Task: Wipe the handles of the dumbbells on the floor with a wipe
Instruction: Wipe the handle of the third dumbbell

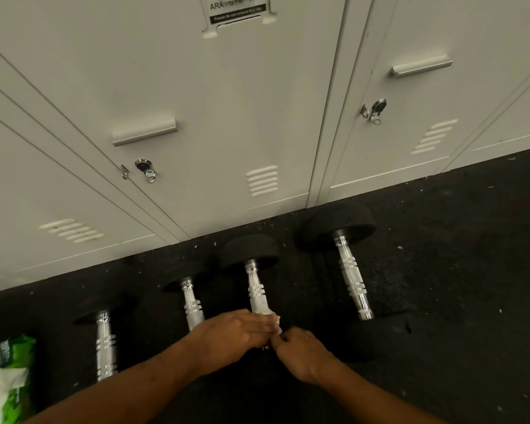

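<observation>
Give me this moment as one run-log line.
step: wiping handle | left hand: on wipe at third dumbbell from left | right hand: pinching wipe edge | wipes pack: floor, far left

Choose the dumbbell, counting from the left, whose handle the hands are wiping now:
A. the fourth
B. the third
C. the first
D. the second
B: the left hand and right hand meet with the white wipe at the near end of the third dumbbell's handle.

Black floor (441, 286) bears 4 dumbbells (351, 272) and a green packet (6, 377).
</observation>
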Motion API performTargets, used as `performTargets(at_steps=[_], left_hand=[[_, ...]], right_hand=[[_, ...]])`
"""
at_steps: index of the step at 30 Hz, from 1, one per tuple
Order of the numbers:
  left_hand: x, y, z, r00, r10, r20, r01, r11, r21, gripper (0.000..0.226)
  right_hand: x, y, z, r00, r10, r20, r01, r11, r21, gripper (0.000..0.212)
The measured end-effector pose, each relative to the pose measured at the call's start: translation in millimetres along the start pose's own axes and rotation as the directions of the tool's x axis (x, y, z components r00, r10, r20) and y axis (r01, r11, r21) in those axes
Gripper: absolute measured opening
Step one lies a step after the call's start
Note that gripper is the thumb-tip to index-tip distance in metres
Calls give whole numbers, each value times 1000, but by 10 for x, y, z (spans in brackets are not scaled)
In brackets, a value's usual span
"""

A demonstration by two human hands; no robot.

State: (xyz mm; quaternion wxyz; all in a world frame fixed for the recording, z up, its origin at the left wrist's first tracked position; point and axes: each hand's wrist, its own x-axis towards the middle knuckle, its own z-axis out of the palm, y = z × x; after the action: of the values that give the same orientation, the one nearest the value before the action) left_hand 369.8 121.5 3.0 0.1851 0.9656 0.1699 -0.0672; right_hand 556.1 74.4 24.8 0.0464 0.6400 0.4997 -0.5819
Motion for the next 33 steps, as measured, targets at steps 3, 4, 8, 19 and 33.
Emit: performTargets(at_steps=[3, 4, 8, 19, 33], left_hand=[[-3, -78, 18, 998, 61, -3, -61, 997, 46, 49], [-2, -93, 6, 996, 84, -5, -83, 994, 74, 48], [-3, -182, -77, 990, 137, -18, -133, 981, 140, 54], [108, -462, -271, 951, -244, -189, 271, 953, 132, 78], [649, 140, -220, 34, -997, 70, 433, -49, -900, 30]], right_hand=[[30, 6, 14, 1000, -1, 13, 1, 999, -36, 43], [45, 11, 22, 1000, -1, 9, 2, 999, -41, 44], [48, 23, 42, 999, -41, -17, 39, 996, -79, 47], [-34, -32, 14, 998, -42, -40, 41, 999, -33, 35], [-33, -23, 11, 997, -60, -57, 56, 995, -82, 32]])
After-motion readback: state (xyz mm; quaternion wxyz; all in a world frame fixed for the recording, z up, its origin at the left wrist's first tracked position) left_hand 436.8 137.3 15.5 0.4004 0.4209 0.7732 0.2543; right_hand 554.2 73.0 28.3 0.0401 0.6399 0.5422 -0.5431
